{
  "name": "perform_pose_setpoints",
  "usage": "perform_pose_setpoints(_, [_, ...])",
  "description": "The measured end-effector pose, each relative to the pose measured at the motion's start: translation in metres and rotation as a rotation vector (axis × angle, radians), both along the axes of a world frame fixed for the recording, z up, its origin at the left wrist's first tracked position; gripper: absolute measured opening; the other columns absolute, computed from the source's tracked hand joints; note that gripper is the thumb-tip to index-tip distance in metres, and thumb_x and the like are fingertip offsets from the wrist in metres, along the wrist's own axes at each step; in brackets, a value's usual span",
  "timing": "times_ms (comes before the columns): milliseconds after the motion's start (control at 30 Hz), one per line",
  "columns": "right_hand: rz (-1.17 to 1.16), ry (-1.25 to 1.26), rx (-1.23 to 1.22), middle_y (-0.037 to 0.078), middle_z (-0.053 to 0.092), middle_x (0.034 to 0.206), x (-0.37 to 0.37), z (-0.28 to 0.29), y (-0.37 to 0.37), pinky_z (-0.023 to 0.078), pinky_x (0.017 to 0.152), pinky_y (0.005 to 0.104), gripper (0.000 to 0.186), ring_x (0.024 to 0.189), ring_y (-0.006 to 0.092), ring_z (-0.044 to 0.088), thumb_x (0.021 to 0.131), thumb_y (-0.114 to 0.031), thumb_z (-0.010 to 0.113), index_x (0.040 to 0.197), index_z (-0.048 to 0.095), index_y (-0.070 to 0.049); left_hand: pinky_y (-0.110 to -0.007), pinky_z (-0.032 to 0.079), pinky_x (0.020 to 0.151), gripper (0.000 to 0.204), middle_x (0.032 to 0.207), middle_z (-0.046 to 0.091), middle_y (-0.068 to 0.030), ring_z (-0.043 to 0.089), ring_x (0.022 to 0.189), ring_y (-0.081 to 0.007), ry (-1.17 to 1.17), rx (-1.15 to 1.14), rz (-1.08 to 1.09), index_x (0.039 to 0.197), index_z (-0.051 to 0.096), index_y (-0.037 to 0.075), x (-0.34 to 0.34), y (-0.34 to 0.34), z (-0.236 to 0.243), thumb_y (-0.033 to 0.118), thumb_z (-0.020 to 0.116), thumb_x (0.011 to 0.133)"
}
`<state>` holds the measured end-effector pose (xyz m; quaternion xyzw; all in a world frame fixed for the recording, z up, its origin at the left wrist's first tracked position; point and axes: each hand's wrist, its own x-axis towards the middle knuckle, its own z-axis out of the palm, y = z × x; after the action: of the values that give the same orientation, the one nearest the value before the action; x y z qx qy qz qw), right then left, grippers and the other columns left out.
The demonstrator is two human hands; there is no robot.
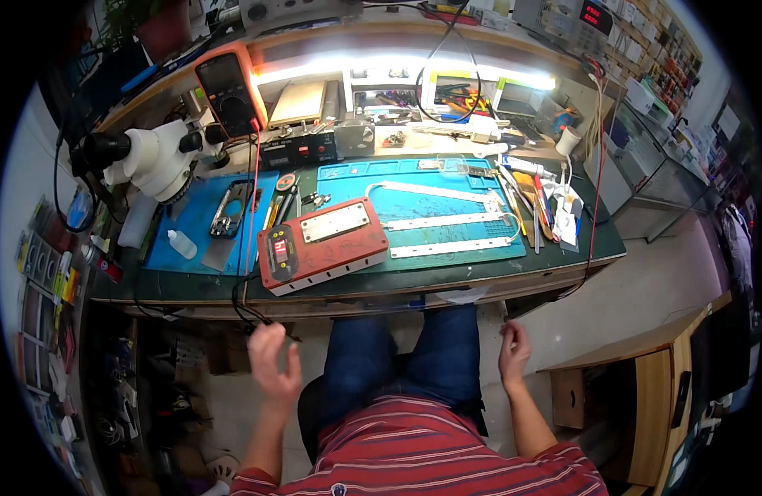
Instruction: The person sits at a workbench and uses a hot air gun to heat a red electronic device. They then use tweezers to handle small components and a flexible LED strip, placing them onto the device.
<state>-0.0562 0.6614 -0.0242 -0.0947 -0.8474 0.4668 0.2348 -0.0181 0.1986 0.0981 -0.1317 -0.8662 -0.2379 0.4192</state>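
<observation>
My left hand (273, 364) hangs in front of the bench's front edge, its thumb apart from loosely bent fingers, with nothing seen in it. Black cables (247, 310) drop over the edge close to its fingertips; I cannot tell whether they touch. To the right of my knees, my right hand (515, 354) is raised with loosely curved fingers and no object showing in it. Nearest to both on the bench is a red heating station (323, 269) with a metal plate (335, 223) on top and a lit red display. White LED strips (435, 221) lie beside it on a blue mat (472, 240).
At the left stand a white microscope (154, 157) and an orange multimeter (230, 87). A phone frame (230, 208) and a small white bottle (182, 244) lie on the left mat. Tweezers and brushes (534, 194) cluster at the right. A wooden cabinet (654, 405) stands at lower right.
</observation>
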Motion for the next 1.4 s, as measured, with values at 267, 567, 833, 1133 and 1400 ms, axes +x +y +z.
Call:
perform_pose_setpoints(267, [0.042, 0.579, 0.320, 0.013, 0.068, 0.095, -0.079, 0.140, -0.012, 0.053, 0.074, 0.0344, 0.019, 0.083, 0.0248, 0.065, 0.098, 0.007, 0.056, 0.111, 0.067, 0.001, -0.055, 0.026, 0.124, 0.103, 0.154, 0.046, -0.0172, 0.041, 0.146, -0.0377, -0.373, -0.272, -0.067, 0.153, 0.043, 0.006, -0.114, -0.003, 0.114, 0.046, 0.091, 0.071])
perform_pose_setpoints(567, [0.098, 0.505, 0.527, 0.014, 0.068, 0.105, -0.146, 0.170, -0.019, 0.050, 0.091, 0.0419, 0.025, 0.101, 0.0322, 0.063, 0.091, 0.001, 0.067, 0.117, 0.066, -0.001, -0.051, 0.034, 0.115, 0.108, 0.150, 0.050, -0.0150, 0.047, 0.137, -0.0388, -0.490, -0.301, -0.107, 0.150, 0.049, 0.008, -0.140, -0.002, 0.120, 0.036, 0.098, 0.058])
perform_pose_setpoints(833, [0.626, 0.229, 0.752, 0.002, 0.072, 0.101, -0.159, 0.207, -0.051, 0.049, 0.087, 0.0396, 0.026, 0.096, 0.0238, 0.065, 0.084, -0.009, 0.078, 0.110, 0.074, -0.009, -0.053, 0.034, 0.114, 0.109, 0.143, 0.053, -0.0151, 0.049, 0.133, -0.0369, -0.513, -0.331, -0.276, 0.150, 0.050, 0.010, -0.174, -0.015, 0.134, 0.040, 0.098, 0.057])
perform_pose_setpoints(1133, [0.481, 0.210, 0.813, 0.003, 0.066, 0.094, -0.169, 0.205, -0.024, 0.048, 0.081, 0.0384, 0.014, 0.090, 0.0242, 0.063, 0.086, -0.008, 0.075, 0.100, 0.076, -0.009, -0.056, 0.032, 0.114, 0.112, 0.145, 0.052, -0.0187, 0.048, 0.135, -0.0401, -0.509, -0.307, -0.387, 0.150, 0.047, 0.007, -0.195, -0.003, 0.126, 0.042, 0.098, 0.056])
perform_pose_setpoints(1400, [0.114, 0.211, 0.654, 0.010, 0.071, 0.090, -0.187, 0.227, 0.016, 0.052, 0.073, 0.0401, 0.011, 0.081, 0.0293, 0.067, 0.089, -0.006, 0.075, 0.099, 0.074, -0.005, -0.056, 0.029, 0.120, 0.121, 0.151, 0.050, -0.0210, 0.045, 0.141, -0.0428, -0.477, -0.288, -0.410, 0.152, 0.045, 0.005, -0.199, 0.009, 0.111, 0.039, 0.099, 0.049])
